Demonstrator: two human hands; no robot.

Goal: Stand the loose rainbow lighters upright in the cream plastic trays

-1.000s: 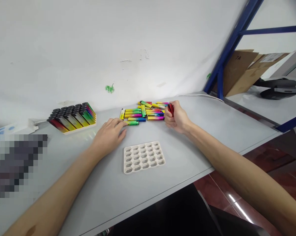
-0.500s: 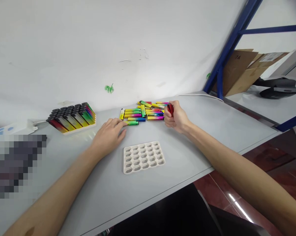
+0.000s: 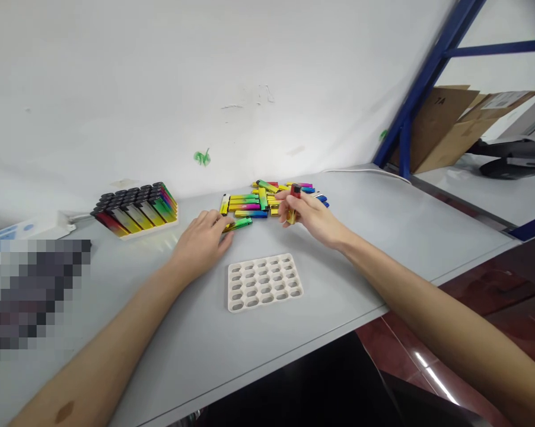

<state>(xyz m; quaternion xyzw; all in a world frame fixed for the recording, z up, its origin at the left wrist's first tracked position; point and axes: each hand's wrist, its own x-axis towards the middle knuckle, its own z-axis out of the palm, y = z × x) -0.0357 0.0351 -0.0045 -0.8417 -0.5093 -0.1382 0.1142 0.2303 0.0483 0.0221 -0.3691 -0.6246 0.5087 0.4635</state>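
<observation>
My right hand (image 3: 309, 214) holds a red and yellow lighter (image 3: 295, 201) upright in its fingers, over the right part of a pile of colourful lighters (image 3: 245, 206). At the near left of that pile, my left hand (image 3: 205, 240) rests on the table with its fingers closed on one end of a green lighter (image 3: 242, 223). Nearer to me lies a white tray (image 3: 265, 283) with rows of holes, none of them filled. Against the wall at the left, a second tray (image 3: 149, 232) is packed with upright lighters (image 3: 136, 209) with black tops.
A grey table (image 3: 196, 344) runs along a white wall. At the left are a white box (image 3: 27, 228) and a pixelated dark area. A white cable (image 3: 365, 171), a blue metal frame (image 3: 405, 133), cardboard boxes (image 3: 449, 130) and a black device (image 3: 514, 163) are at the right.
My right hand has moved left over the pile and turned, so its lighter shows more fully. The green lighter at my left hand is now tilted. The whole view has shifted slightly.
</observation>
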